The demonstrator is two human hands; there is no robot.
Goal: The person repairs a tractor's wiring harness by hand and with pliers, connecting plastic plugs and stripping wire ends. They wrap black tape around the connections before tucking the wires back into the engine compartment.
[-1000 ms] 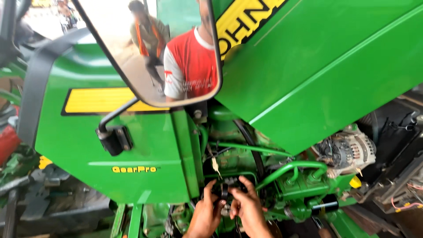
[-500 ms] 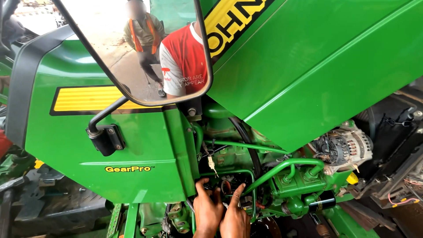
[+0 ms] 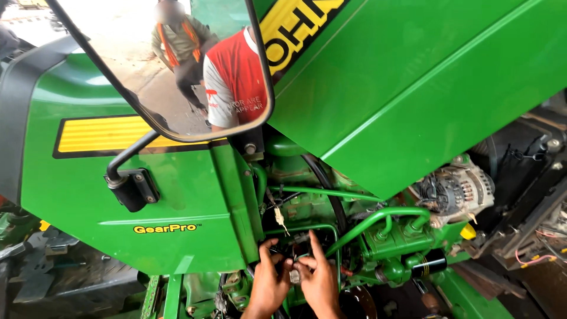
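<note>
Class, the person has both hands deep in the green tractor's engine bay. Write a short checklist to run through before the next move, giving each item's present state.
1. Left hand at the small dark part: ok.
2. Right hand at the same part: ok.
3. Grip firm on it: cannot tell.
4. Raised green hood above the hands: ok.
5. Loose wire connector hangs free of the fingers: ok.
6. Green pipes apart from both hands: ok.

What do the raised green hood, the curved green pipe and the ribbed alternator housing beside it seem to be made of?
Raised green hood: probably sheet metal, glossy paint with soft reflections. Curved green pipe: likely metal tubing, same glossy paint. Alternator housing: bare cast metal, perhaps aluminium, dull silver-grey and ribbed.
</note>
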